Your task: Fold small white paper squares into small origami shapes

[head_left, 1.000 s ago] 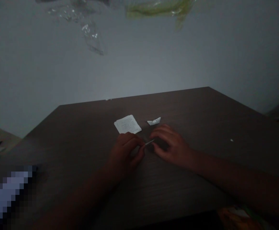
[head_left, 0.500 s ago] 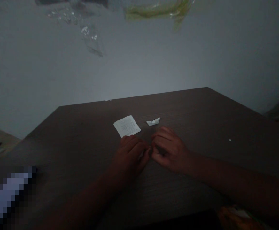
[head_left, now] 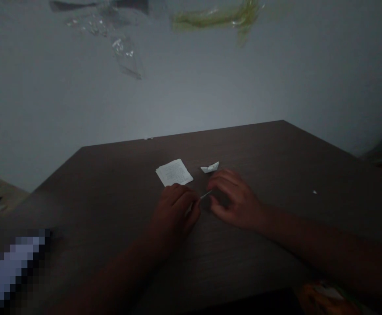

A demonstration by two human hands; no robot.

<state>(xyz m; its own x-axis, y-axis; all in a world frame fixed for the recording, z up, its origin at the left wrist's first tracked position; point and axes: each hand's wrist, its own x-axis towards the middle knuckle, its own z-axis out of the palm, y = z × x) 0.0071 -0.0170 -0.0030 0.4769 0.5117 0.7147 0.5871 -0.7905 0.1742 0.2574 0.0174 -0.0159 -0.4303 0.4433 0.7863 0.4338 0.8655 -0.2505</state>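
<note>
My left hand [head_left: 176, 211] pinches a small piece of folded paper [head_left: 205, 194], seen as a thin pale edge sticking out to the right of the fingertips. Facing it, my right hand [head_left: 235, 199] has its thumb and fingers apart around the paper's free end; whether they touch it I cannot tell. Just beyond my left hand lies a stack of printed paper squares [head_left: 174, 172]. A little folded paper boat [head_left: 210, 167] rests on the table past my right fingers.
The dark wooden table [head_left: 112, 183] meets a pale wall [head_left: 210, 87] at the back. A tiny white scrap [head_left: 314, 192] lies to the right. A blurred-out device [head_left: 13, 267] is at the lower left. Clear tape [head_left: 125, 52] and yellow tape [head_left: 213, 19] cling to the wall.
My right thumb and fingers have opened and drawn slightly away from my left fingertips. The paper's thin edge now shows between the hands.
</note>
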